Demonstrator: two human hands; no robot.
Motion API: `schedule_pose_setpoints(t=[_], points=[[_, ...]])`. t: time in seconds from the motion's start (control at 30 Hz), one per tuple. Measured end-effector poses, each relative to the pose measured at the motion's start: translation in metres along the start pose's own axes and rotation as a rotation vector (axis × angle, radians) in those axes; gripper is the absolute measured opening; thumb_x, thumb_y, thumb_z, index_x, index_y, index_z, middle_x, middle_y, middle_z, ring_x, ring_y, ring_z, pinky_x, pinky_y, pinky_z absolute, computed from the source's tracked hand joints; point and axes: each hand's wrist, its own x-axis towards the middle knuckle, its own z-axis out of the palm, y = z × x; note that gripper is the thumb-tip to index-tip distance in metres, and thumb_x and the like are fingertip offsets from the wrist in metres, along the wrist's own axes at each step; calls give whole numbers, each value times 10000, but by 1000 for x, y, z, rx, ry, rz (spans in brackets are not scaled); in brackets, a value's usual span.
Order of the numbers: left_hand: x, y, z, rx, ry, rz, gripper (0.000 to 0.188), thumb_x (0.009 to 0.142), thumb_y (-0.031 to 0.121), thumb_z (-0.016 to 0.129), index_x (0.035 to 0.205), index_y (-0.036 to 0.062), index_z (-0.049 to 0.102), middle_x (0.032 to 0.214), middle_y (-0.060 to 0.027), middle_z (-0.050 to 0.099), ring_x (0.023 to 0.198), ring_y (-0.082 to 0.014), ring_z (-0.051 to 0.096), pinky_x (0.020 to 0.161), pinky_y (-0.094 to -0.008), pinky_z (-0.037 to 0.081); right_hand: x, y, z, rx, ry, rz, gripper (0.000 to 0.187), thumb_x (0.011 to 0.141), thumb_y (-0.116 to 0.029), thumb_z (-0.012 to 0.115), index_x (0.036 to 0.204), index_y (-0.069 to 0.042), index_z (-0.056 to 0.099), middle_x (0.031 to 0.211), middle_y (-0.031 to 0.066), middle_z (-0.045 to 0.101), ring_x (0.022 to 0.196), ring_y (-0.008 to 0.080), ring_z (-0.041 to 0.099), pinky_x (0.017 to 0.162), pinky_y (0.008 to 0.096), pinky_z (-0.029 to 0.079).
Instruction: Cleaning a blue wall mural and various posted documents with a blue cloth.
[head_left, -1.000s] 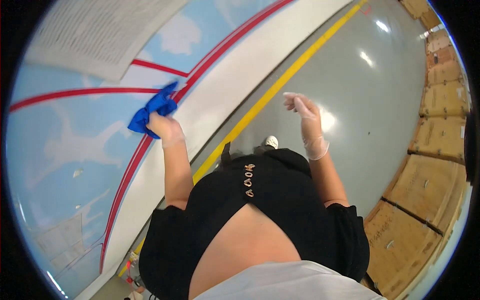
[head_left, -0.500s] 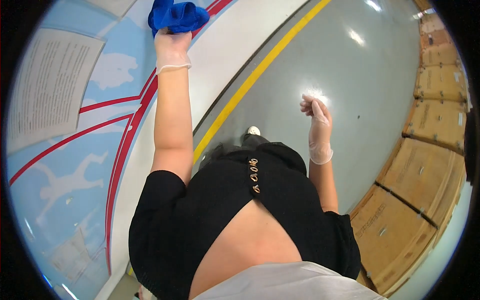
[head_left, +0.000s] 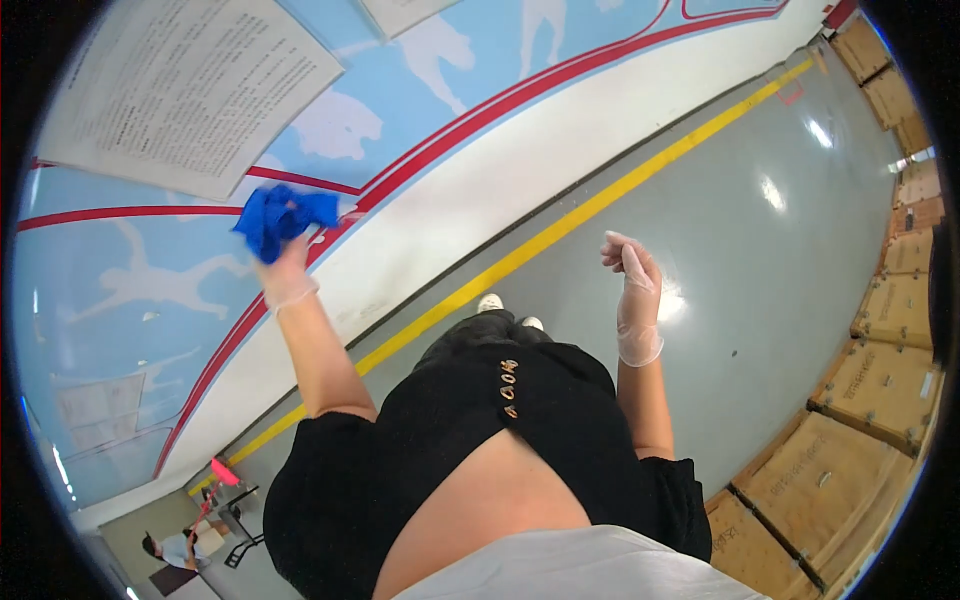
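Note:
A crumpled blue cloth (head_left: 268, 222) is gripped by my left hand (head_left: 288, 262), which wears a clear thin glove. Cloth and hand are over the blue-and-white wall (head_left: 180, 245) with red stripes, just below a printed paper sheet (head_left: 200, 95). Whether the cloth touches the wall I cannot tell. My right hand (head_left: 638, 280), gloved the same way, hangs in front of me over the grey floor. Its fingers are curled in with the thumb against them, and nothing shows in them.
Wooden crates (head_left: 830, 470) are lined up along the right. A yellow line (head_left: 540, 255) runs on the floor (head_left: 740, 270) beside the wall's white base. At the lower left, another person (head_left: 178, 548) is near a black metal stand (head_left: 240, 520) and a pink object (head_left: 224, 472).
My left hand has moved down and left with the cloth. The view has turned, bringing the person and stand in at the lower left. My right hand keeps its curled pose.

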Motion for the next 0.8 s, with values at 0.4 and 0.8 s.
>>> schedule_pose_setpoints(t=[0.4,0.8], points=[[-12,-73,8,1202,3,1416,216,882,30,588,1079,1,503,1110,-210,506,1082,-380,449,987,-492,332,0,-8,43,-129,-58,-45,285,1012,-200,539,1091,-14,739,926,43,688,853,127,592,784,266,427],[-98,-108,56,561,-679,158,186,911,-52,523,1067,47,541,1119,-58,513,964,-129,532,857,-274,445,7,0,186,42,-470,-65,569,975,-159,587,1501,-36,405,1386,97,548,1262,189,520,1054,327,406]])
